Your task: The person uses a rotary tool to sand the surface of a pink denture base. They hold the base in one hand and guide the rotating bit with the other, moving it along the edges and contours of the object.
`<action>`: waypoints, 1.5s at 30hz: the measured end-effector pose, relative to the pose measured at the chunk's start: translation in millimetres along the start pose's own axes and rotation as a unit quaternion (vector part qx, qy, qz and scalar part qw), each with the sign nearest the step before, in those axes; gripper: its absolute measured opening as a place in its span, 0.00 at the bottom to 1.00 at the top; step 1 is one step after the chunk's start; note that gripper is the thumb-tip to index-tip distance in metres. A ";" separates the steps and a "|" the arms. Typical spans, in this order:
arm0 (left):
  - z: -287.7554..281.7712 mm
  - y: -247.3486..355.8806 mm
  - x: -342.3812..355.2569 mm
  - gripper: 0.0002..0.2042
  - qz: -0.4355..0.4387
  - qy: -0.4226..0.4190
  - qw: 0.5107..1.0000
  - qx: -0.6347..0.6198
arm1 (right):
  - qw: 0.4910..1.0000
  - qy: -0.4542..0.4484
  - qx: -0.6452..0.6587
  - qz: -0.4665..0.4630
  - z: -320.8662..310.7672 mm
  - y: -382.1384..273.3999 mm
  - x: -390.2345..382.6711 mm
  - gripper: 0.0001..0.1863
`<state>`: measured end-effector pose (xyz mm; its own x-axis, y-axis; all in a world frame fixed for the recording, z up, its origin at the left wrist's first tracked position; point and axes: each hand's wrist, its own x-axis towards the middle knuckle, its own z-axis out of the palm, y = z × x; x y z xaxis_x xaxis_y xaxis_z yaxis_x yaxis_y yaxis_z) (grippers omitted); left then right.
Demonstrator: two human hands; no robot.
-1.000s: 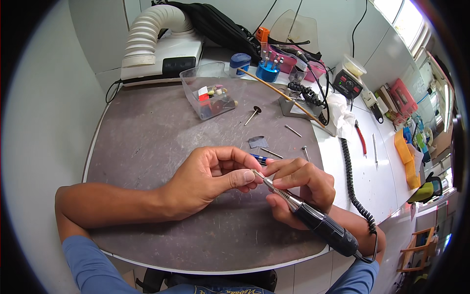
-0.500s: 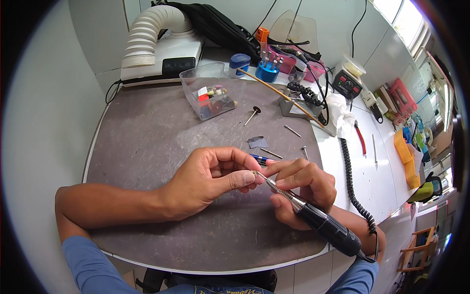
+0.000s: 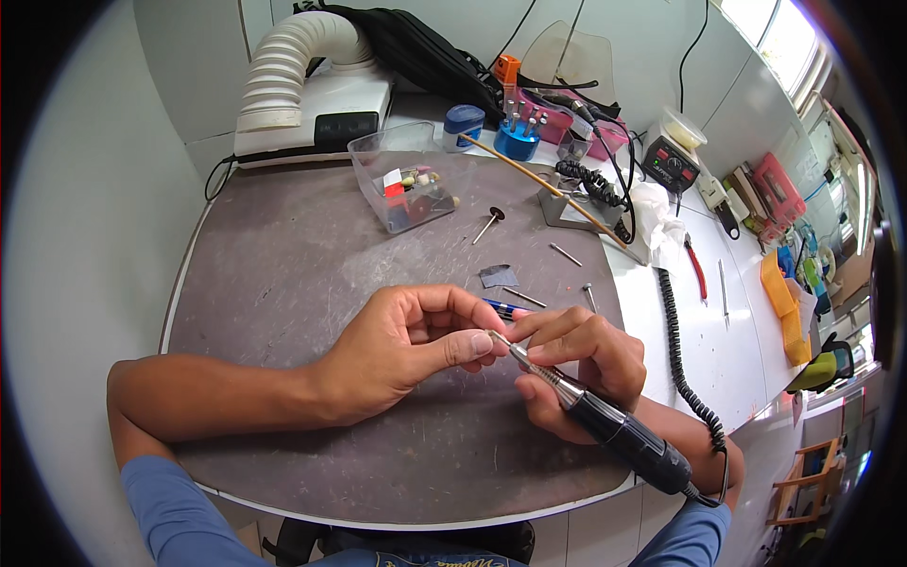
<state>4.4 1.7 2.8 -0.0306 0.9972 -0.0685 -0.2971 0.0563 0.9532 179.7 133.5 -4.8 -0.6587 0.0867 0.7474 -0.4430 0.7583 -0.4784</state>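
At the table's [image 3: 255, 283] far left corner stands the duct [image 3: 278, 76]. The bin [image 3: 371, 184] sits near the far edge. Over the table's middle, the left hand [image 3: 406, 340] is nearly closed, thumb and fingertips pinching a small piece [image 3: 490, 334], mostly hidden. The bit [image 3: 503, 339] meets the piece; exact contact cannot be told. The right hand [image 3: 595, 354] is curled around the nose of the handpiece [image 3: 628, 444], which slants toward the near right corner. The pliers [image 3: 697, 269] lie toward the right edge.
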 end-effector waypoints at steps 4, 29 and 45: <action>0.7 1.4 -0.4 0.09 0.001 0.002 1.000 0.006 | 1.000 -0.001 0.001 0.000 0.2 0.4 0.3 0.12; -1.2 0.3 0.6 0.09 0.007 -0.011 1.000 -0.007 | 0.999 0.034 -0.005 0.004 2.8 -1.3 3.0 0.12; -1.8 -2.0 0.5 0.09 0.008 0.005 1.000 -0.014 | 0.999 0.036 -0.003 0.002 2.5 -1.3 2.9 0.12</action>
<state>3.3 2.0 0.4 -0.0446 0.9975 -0.0556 -0.3232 0.0383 0.9456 176.9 131.1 -3.2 -0.6145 0.1361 0.7771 -0.4361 0.7622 -0.4784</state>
